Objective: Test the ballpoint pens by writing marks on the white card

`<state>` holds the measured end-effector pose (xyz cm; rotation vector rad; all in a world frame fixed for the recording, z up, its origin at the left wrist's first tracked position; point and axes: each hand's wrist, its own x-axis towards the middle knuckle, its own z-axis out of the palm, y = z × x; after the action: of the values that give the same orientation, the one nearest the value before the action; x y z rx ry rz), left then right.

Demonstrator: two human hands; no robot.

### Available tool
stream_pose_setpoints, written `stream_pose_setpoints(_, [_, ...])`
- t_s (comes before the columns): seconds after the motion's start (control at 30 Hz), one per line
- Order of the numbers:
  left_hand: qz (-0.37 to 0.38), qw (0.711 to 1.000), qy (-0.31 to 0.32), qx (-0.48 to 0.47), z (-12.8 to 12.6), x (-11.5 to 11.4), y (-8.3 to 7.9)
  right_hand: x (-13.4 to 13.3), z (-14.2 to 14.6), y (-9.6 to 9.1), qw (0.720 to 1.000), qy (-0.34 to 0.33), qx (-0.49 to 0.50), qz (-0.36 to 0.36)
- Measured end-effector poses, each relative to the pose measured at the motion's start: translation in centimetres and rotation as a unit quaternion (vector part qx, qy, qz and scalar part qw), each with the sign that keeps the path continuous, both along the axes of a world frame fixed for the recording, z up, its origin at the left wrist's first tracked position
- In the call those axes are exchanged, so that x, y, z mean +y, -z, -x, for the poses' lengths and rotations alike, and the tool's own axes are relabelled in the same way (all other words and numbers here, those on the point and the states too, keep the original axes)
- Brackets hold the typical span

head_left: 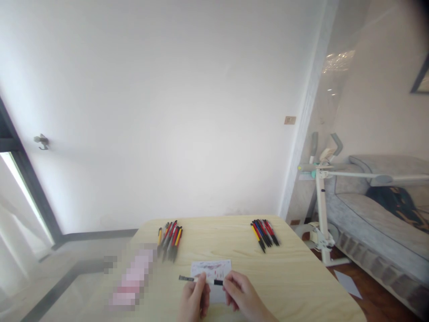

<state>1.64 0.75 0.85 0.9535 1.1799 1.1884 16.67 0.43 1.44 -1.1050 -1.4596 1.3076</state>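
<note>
Pinching a slim white-and-black pen (218, 282) crosswise over a marked white paper sheet (214, 268), the person's left hand (195, 297) grasps its middle and the right hand (241, 290) its black end; multicoloured pens (174, 235) lie bunched farther back on the pale wood-grain table (217, 239).

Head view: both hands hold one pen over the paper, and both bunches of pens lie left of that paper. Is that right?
Not quite: only one bunch of pens lies left of the paper; the head view shows the other bunch to its right. The rest stands.
</note>
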Motion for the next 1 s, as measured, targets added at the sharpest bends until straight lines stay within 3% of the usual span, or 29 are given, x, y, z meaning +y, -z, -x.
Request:
stream_pose_setpoints(0.27, [0.006, 1.000, 0.008, -0.007, -0.3, -0.2, 0.3, -0.7, 0.8, -0.1, 0.999, 0.030, 0.007, 0.011])
stream_pose_setpoints(0.4, [0.005, 1.000, 0.022, 0.017, -0.4, -0.3, 0.6, -0.6, 1.6, 0.7, 0.997, 0.080, 0.007, 0.017])
stream_pose_setpoints(0.6, [0.003, 0.999, -0.020, 0.051, -0.4, -0.8, 0.4, -0.4, 2.1, 2.2, 0.994, 0.106, 0.002, -0.028])
stream_pose_setpoints(0.87, [-0.031, 0.994, 0.052, 0.091, -0.4, -1.2, -0.3, -0.7, 1.6, 2.6, 0.994, 0.102, -0.005, -0.042])
stream_pose_setpoints(1.0, [-0.024, 0.996, 0.051, 0.065, -0.4, -0.9, 0.1, -0.6, 1.8, 2.9, 0.993, 0.116, 0.006, -0.030])
